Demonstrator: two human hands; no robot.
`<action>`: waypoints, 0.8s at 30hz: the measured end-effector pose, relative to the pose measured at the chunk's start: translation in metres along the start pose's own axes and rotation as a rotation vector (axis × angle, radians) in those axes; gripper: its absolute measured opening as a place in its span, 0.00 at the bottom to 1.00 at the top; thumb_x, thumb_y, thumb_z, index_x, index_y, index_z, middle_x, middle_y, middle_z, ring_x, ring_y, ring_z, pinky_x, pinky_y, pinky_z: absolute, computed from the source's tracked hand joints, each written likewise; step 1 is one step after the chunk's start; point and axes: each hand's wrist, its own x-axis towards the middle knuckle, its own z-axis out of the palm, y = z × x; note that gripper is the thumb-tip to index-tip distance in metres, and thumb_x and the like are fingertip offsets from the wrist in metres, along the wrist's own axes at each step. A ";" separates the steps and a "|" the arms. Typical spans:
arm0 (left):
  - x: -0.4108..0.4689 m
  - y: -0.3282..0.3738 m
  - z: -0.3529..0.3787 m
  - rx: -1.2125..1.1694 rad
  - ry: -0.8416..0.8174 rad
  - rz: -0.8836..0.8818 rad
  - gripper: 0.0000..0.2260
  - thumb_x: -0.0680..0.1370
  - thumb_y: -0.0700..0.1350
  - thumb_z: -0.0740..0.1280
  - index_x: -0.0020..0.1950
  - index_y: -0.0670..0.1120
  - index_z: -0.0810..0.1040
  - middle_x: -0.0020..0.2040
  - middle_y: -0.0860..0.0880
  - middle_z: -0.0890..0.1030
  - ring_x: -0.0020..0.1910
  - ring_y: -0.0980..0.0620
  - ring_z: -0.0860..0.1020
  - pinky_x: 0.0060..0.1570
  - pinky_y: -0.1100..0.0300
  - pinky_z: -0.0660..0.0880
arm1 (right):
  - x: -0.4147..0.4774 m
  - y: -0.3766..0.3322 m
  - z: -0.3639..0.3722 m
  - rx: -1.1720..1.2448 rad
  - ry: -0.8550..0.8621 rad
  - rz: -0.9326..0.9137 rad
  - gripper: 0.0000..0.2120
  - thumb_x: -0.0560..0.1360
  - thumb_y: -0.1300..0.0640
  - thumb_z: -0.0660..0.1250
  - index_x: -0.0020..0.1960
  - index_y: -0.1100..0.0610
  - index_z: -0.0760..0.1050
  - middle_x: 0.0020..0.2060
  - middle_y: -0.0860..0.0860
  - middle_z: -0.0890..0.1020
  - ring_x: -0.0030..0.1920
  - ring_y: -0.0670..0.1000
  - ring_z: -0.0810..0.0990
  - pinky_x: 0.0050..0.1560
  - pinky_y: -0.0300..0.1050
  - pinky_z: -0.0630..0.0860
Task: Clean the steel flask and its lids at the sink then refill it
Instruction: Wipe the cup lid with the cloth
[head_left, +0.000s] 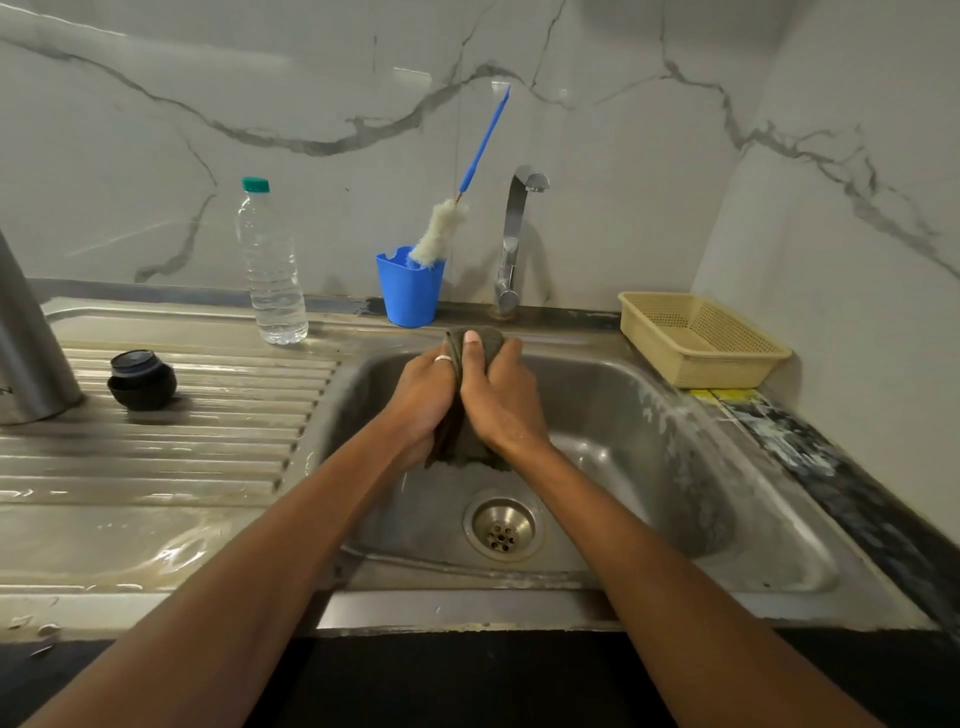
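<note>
Nearest the lens, two bare forearms reaching over the front rim of the steel sink (649, 467). Above the basin, left hand (418, 402) and right hand (504, 402) pressed side by side, both gripping a bunched dark green cloth (457, 439). Left fingers curled round one side of it, a ring (443, 358) on one of them. Right thumb laid upright against the cloth's top, remaining right fingers wrapped behind it. Anything folded inside the cloth: cannot tell. Straight below the hands, the round drain (501, 530) in the basin floor.

Well out to the left of the left hand, on the ribbed drainboard (208, 441), a black lid (141, 382) resting on the ribs. Farther left still, at the frame edge, the steel flask (26, 343) standing upright, its top cut off from view.

Beyond the left hand and to its left, a clear plastic water bottle (272, 275), green cap on, clear water inside. Just beyond the hands, a blue plastic cup (410, 293) holding a bottle brush (439, 231), white bristle head down in the cup, blue handle leaning up to the right. Beyond the right hand, the chrome tap (511, 244). Off to the right of the right hand, a beige mesh basket (722, 366) on the counter, just beside the sink rim.
</note>
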 end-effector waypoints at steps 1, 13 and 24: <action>0.000 0.001 -0.002 0.014 -0.005 0.004 0.14 0.85 0.48 0.61 0.52 0.44 0.84 0.41 0.45 0.87 0.39 0.49 0.85 0.36 0.54 0.81 | 0.000 0.000 -0.001 -0.029 0.006 0.013 0.27 0.82 0.35 0.52 0.63 0.57 0.69 0.55 0.56 0.82 0.53 0.57 0.81 0.55 0.53 0.79; 0.004 -0.004 0.011 0.326 0.176 0.029 0.24 0.82 0.61 0.61 0.52 0.39 0.78 0.44 0.44 0.83 0.43 0.49 0.83 0.48 0.52 0.83 | 0.017 0.006 -0.015 0.049 0.104 0.107 0.26 0.81 0.36 0.54 0.49 0.55 0.80 0.41 0.51 0.83 0.44 0.52 0.82 0.48 0.47 0.79; -0.001 0.016 0.001 -0.195 0.054 0.029 0.32 0.83 0.67 0.46 0.47 0.47 0.81 0.36 0.50 0.85 0.41 0.56 0.83 0.56 0.54 0.78 | 0.007 0.005 0.000 -0.321 0.166 -0.568 0.16 0.82 0.44 0.55 0.54 0.55 0.73 0.47 0.55 0.80 0.43 0.57 0.79 0.41 0.52 0.77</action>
